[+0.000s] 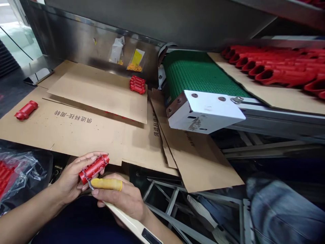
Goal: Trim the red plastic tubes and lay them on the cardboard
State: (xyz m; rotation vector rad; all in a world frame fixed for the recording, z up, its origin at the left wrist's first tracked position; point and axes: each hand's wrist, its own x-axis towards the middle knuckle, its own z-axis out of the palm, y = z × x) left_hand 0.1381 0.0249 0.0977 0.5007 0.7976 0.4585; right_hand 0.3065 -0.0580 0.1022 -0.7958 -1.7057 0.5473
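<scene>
My left hand (73, 176) is wrapped round a red ribbed plastic tube (94, 168), held tilted near the front edge of the cardboard. In my right hand (127, 198) is a deburring tool (127, 218) with a long cream handle, a dark inset and a thin curved metal tip. That tip meets the lower end of the tube. A yellow finger cot (108, 184) covers my right index finger. Another red part (26, 110) of similar shape lies on the cardboard sheet (101, 135) at the left, and a small group of red parts (137, 84) sits farther back.
A green conveyor belt (198, 74) with a white end bracket (205, 110) stands at right, bearing rows of red hollow parts (279, 66) on cardboard. Small bags (136, 61) hang at the back. A plastic bag (25, 173) of red parts is at left. Another person's leg (281, 203) shows lower right.
</scene>
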